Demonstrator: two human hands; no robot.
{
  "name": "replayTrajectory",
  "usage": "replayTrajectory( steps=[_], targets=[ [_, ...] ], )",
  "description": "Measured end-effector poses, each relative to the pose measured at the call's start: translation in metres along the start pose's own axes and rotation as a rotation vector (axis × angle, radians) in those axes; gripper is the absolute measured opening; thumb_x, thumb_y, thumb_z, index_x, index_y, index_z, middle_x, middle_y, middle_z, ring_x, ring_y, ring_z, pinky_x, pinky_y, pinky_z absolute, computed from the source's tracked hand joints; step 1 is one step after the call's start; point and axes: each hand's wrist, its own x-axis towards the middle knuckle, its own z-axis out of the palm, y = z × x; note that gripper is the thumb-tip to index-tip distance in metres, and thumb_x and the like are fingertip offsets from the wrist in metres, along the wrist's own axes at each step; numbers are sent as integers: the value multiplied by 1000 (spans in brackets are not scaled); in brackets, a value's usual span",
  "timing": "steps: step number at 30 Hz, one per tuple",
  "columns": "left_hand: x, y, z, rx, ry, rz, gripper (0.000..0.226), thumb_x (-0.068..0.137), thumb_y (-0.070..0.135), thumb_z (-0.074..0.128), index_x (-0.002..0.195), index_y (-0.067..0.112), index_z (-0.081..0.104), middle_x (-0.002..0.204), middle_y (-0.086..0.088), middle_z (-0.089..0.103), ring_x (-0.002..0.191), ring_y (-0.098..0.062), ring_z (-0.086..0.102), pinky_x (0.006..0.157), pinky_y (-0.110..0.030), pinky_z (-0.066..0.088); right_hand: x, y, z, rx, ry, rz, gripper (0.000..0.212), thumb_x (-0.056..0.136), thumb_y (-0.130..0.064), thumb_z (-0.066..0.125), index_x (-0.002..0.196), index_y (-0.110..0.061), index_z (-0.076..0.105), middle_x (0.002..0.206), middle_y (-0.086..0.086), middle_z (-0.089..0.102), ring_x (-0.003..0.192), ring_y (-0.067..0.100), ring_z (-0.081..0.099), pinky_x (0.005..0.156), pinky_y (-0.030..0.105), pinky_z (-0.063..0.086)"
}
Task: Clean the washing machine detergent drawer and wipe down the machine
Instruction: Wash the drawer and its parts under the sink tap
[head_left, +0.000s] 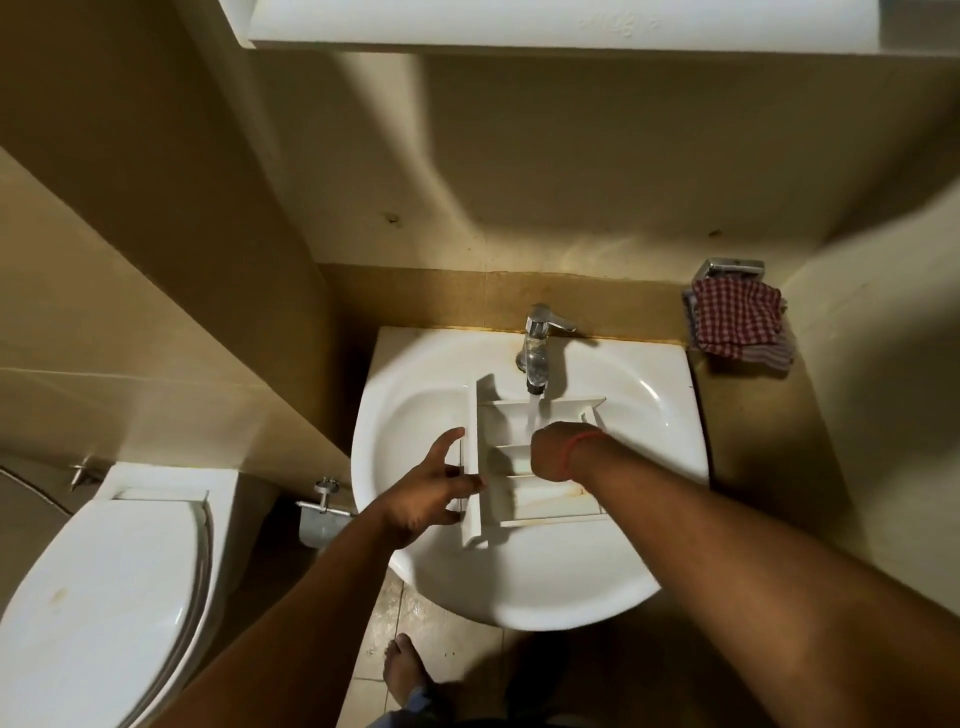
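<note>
Two hands on detergent drawer (540, 457) in sink (649, 467), tap water (534, 421) running in

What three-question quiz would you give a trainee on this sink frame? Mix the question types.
1. True or false: water runs from the tap into the detergent drawer.
2. The left hand is at which part of the drawer? A) its front panel, B) its far back corner, C) not near it.
3. Fill in: the checked cloth hangs to the ___ of the sink.

Key
1. True; the stream falls into a compartment beside the right hand.
2. A; its fingers spread around the panel.
3. Right, up on the wall.
</note>
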Motion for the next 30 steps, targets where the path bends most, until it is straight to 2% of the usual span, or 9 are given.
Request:
replayTrajectory(
  steps=[6,9,12,18,22,23,25,27,30],
  targets=[
    [-2,0,-1,-19,10,9,67,90,6,66,136,45,38,101,-6,64,95,-20,63,87,-38,50,-3,-32,-17,125,-31,-194,35,98,-23,44,127,-9,57,127,10,61,111,26,59,86,31,48],
    [-3,0,-2,-17,-3,11,70,87,8,68,138,45,38,105,-8,64,98,-21,64,90,-40,51,-8,-5,-24,57,-62,-101,40,97,-14,42,134,-6,53,132,12,57,114,30,57,99,36,47],
    [-3,0,-4,-11,-2,14,71,87,9,68,140,45,37,107,-10,60,97,-19,63,91,-39,51,-11,16,-25,-166,-104,-22,33,98,-14,43,120,2,61,115,17,63,96,29,60,84,34,48],
    [-4,3,2,-9,-3,15,67,90,7,66,137,44,37,96,-5,62,88,-15,62,79,-32,51,-5,-17,-18,177,-21,-151,51,94,-3,37,144,-9,44,148,12,44,132,29,45,107,33,39],
    [-3,6,3,0,14,11,70,89,5,66,140,43,35,95,-5,60,90,-18,61,82,-34,51,11,6,-24,261,20,-25,35,94,-4,43,124,4,60,120,19,63,94,27,57,91,34,47],
    [-2,6,3,-3,20,11,71,89,4,66,140,42,35,96,-6,60,90,-19,61,82,-35,52,16,14,-25,435,37,34,34,94,-4,46,123,5,59,107,16,66,85,24,56,88,36,49],
    [-2,7,6,1,29,11,71,88,3,66,139,41,36,94,-7,60,88,-20,61,80,-34,52,27,16,-22,1144,88,82,40,94,2,40,130,16,47,83,12,58,73,22,56,79,34,53],
    [-1,8,11,2,32,16,72,87,1,66,139,40,36,91,-7,59,85,-19,59,78,-34,52,30,3,-18,1789,108,66,37,95,10,28,127,17,45,85,18,56,68,22,60,62,28,54],
    [2,8,16,11,21,19,74,86,0,65,140,40,34,90,-9,58,86,-21,57,77,-34,51,29,-24,-6,2102,143,-38,32,97,8,30,120,8,52,96,16,61,68,16,65,50,27,52]
  ],
)
